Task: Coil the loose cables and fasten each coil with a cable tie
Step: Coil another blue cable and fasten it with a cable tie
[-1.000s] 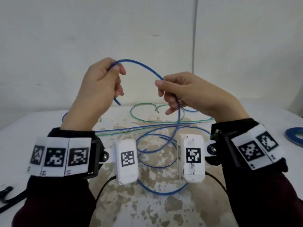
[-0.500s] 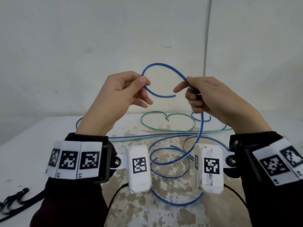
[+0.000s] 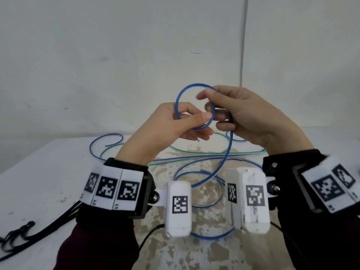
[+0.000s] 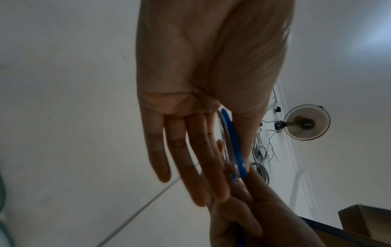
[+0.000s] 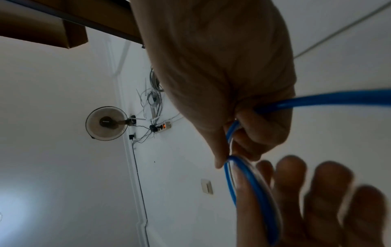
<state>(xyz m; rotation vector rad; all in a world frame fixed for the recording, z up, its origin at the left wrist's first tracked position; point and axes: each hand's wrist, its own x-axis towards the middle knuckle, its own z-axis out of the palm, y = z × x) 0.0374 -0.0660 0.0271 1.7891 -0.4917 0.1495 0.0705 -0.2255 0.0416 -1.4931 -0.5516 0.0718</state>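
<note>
Pinching the blue cable (image 3: 178, 103) at centre frame, we closed our left hand (image 3: 175, 123) thumb and fingers on the first small loop while our right hand (image 3: 239, 115) fingers curled round the feed, keeping its shape; the rest trailed down onto the bench (image 3: 48, 172).

Head view looks down; wrist views face upward, sharing the fan (image 4: 306, 122).

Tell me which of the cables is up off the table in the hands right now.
The blue cable, looped in the air: the left hand pinches the loop and the right hand holds it too. The green cable lies flat on the table.
</note>
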